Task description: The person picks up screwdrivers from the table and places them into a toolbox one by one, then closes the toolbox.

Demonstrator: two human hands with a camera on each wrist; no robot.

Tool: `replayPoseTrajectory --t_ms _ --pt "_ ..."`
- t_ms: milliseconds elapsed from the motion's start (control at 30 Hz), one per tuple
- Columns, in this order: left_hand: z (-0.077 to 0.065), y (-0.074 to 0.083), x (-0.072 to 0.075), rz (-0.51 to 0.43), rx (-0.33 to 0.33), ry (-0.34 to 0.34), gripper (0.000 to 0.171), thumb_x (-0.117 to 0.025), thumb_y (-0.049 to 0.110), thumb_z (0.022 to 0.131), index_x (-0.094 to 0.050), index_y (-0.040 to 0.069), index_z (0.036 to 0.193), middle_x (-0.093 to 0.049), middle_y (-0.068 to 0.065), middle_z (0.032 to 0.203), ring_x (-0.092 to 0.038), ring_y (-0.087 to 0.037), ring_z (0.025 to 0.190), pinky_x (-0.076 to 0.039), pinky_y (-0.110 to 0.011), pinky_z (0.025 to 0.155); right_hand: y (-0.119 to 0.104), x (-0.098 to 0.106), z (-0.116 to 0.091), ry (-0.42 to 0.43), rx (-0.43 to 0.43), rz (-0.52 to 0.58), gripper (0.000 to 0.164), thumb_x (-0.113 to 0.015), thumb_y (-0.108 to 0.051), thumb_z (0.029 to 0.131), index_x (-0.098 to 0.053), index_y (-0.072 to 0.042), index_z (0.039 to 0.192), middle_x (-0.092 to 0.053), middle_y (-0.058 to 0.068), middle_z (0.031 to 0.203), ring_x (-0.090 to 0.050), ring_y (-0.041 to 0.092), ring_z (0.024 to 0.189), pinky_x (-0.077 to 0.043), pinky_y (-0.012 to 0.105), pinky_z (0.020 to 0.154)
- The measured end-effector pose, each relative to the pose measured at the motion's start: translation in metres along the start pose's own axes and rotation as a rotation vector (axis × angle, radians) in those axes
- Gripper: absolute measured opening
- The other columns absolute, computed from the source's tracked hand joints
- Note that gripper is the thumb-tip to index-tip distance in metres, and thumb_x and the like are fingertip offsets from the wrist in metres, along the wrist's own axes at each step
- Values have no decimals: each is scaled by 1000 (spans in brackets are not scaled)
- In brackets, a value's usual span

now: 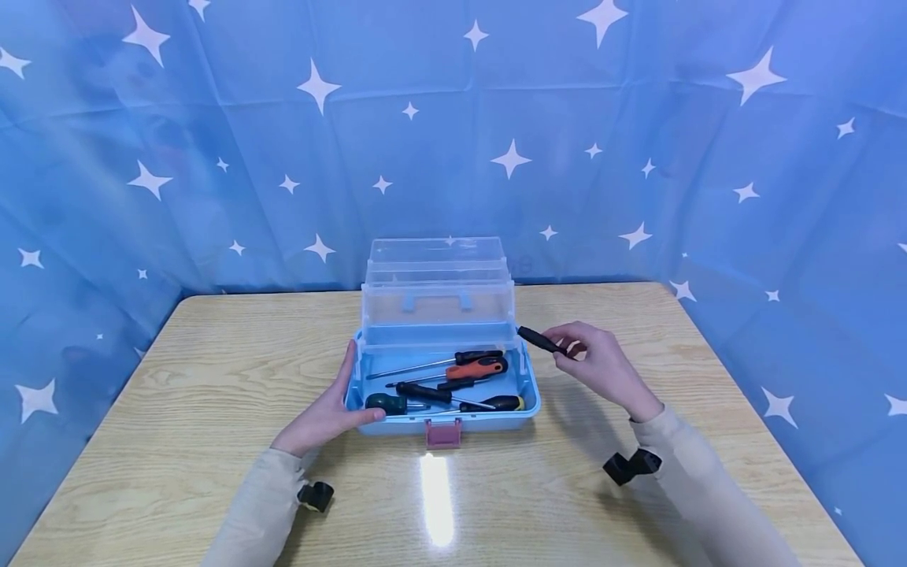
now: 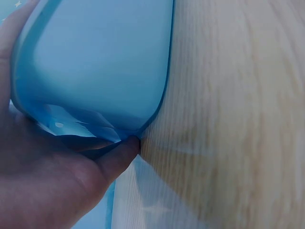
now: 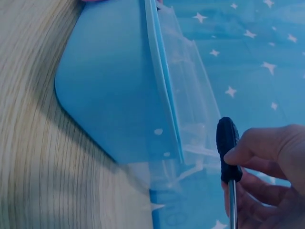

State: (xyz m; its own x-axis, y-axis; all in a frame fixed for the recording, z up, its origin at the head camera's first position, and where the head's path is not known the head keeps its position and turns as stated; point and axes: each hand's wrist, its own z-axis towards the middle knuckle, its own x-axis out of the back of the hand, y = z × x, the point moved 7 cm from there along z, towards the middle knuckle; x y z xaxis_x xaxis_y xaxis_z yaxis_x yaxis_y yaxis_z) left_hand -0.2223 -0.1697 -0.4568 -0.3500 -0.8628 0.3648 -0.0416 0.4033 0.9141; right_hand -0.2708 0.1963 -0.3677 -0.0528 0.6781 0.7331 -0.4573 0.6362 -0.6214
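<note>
A light blue toolbox (image 1: 506, 420) stands on the table with its clear lid (image 1: 438, 303) raised at the back. My left hand (image 1: 319, 416) grips its left end, thumb over the front rim; in the left wrist view the fingers (image 2: 121, 157) reach the lower edge. My right hand (image 1: 602, 368) pinches a black-handled screwdriver (image 3: 228, 152) between thumb and fingers, just off the box's right side, shaft pointing back past the palm. Inside lie several screwdrivers, among them an orange-handled screwdriver (image 1: 476, 368), a stubby dark green screwdriver (image 1: 386, 404) and a black screwdriver with a yellow end (image 1: 500, 403).
The wooden table (image 1: 212, 378) extends on both sides of the box. Behind it hangs a blue star-patterned curtain (image 1: 439, 142), close to the raised lid. A pink latch (image 1: 443, 434) hangs at the box's front. Each sleeve carries a small black wrist camera (image 1: 633, 466).
</note>
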Motion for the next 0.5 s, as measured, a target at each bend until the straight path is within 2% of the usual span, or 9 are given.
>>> replayPoseTrajectory --t_ms 233,500 --pt "0 -1 0 3 -9 3 115 -75 30 84 18 36 151 16 -9 160 8 -43 142 -6 -70 105 -13 -4 1 -11 47 24 28 -66 9 82 -70 0 107 -67 8 97 -60 17 76 -52 36 65" --pt "-1 0 0 0 0 3 115 -75 30 84 19 36 151 16 -9 160 8 -43 142 -6 -70 105 -22 -11 3 -39 74 38 28 -66 9 82 -70 -2 107 -67 6 97 -59 15 76 -52 31 64"
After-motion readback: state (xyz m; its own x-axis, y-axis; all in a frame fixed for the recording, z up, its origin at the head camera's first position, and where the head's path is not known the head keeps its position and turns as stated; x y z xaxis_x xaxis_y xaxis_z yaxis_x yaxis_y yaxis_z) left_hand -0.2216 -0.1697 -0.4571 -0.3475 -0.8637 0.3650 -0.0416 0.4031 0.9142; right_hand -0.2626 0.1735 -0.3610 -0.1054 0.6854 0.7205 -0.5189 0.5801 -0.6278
